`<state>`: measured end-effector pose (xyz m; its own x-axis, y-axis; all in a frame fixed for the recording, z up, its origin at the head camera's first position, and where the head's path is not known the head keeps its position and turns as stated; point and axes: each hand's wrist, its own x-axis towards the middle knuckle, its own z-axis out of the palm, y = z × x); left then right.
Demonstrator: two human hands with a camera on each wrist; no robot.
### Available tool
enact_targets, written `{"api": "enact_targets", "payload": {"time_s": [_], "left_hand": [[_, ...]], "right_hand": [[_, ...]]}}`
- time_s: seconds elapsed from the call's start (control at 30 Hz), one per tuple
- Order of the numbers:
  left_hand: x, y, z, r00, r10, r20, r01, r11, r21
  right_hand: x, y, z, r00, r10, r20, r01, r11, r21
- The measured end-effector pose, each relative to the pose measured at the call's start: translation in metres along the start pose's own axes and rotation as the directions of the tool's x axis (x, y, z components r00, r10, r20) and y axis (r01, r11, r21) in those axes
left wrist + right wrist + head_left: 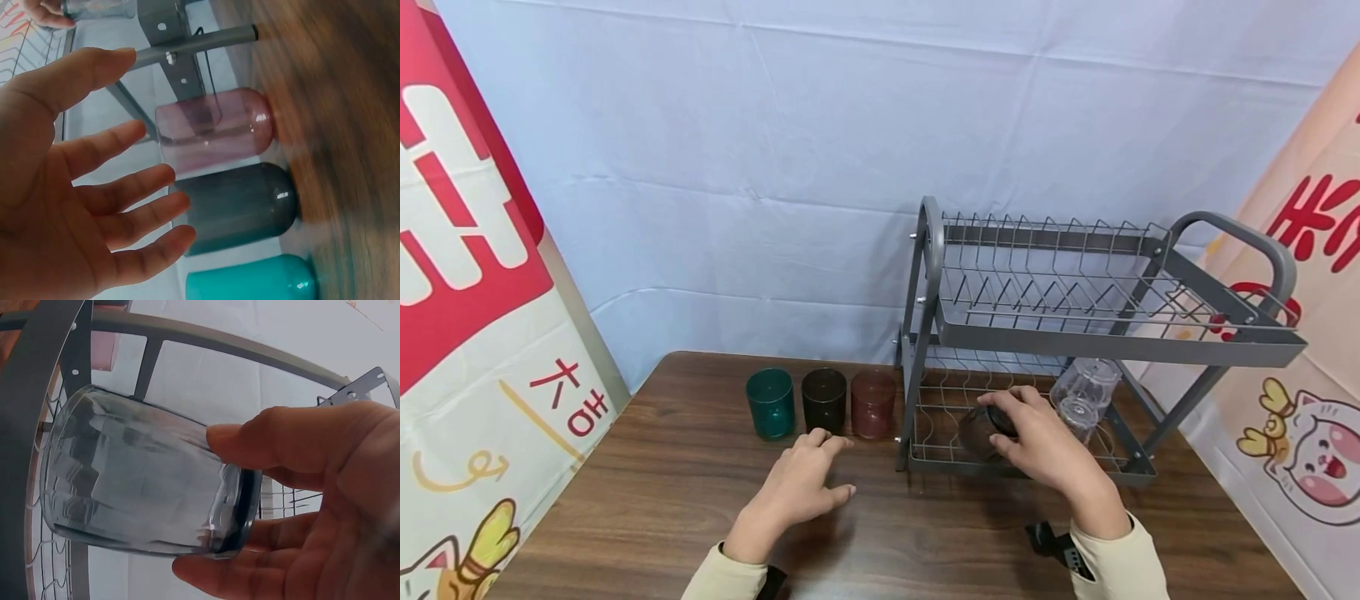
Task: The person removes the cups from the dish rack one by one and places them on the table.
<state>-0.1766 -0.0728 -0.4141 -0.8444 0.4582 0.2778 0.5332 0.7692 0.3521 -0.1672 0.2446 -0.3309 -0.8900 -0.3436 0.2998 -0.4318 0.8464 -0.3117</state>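
One teal glass (pixel 771 404), one dark glass (pixel 823 400) and one reddish glass (pixel 872 405) stand on our table (pixel 647 500) beside the rack (pixel 1123 344); our left hand (pixel 801 479), empty and spread, hovers just before them; our right hand (pixel 1037 437) pinches a smoky glass (pixel 144 481) near its base, at the rack's lower shelf (pixel 966 468), near clear glasses (pixel 1091 382).

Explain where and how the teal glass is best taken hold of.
Probably by its upper wall, the left hand coming from the person's left: the teal glass stands upright, that side is free, and the dark glass stands close on its right.
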Motion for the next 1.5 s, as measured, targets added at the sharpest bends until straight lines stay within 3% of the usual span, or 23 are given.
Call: {"api": "enact_targets", "payload": {"time_s": [0.17,0.37,0.57,0.8,1.0,1.2,1.37,1.5], "left_hand": [[0.003,0.005,0.005,1.000,0.007,-0.010,-0.007,1.000,-0.028],[0.004,0.009,0.014,0.999,-0.011,-0.049,0.004,0.989,-0.147],[0.005,0.013,0.021,0.996,-0.014,-0.090,-0.012,0.959,-0.283],[0.006,0.014,0.027,0.993,-0.027,-0.116,-0.023,0.912,-0.410],[0.008,0.014,0.032,0.991,-0.027,-0.134,-0.047,0.850,-0.524],[0.012,0.017,0.029,0.989,-0.057,-0.135,-0.044,0.764,-0.644],[0.012,0.018,0.029,0.990,-0.061,-0.131,-0.048,0.717,-0.696],[0.013,0.020,0.031,0.991,-0.061,-0.119,-0.049,0.668,-0.743]], "right_hand": [[-0.002,-0.005,0.001,1.000,-0.001,-0.003,0.001,1.000,0.014],[-0.004,-0.008,0.008,0.998,-0.027,-0.050,0.029,0.999,0.035],[-0.011,-0.008,0.014,0.993,-0.050,-0.108,0.057,0.997,0.061],[-0.019,-0.006,0.024,0.986,-0.016,-0.168,0.037,0.992,0.122],[-0.023,-0.006,0.031,0.976,0.045,-0.212,0.008,0.971,0.240],[-0.024,-0.008,0.037,0.967,0.075,-0.246,0.033,0.913,0.406],[-0.024,-0.017,0.040,0.956,0.079,-0.282,0.067,0.879,0.473],[-0.025,-0.027,0.040,0.955,0.087,-0.284,0.096,0.814,0.574]]}}
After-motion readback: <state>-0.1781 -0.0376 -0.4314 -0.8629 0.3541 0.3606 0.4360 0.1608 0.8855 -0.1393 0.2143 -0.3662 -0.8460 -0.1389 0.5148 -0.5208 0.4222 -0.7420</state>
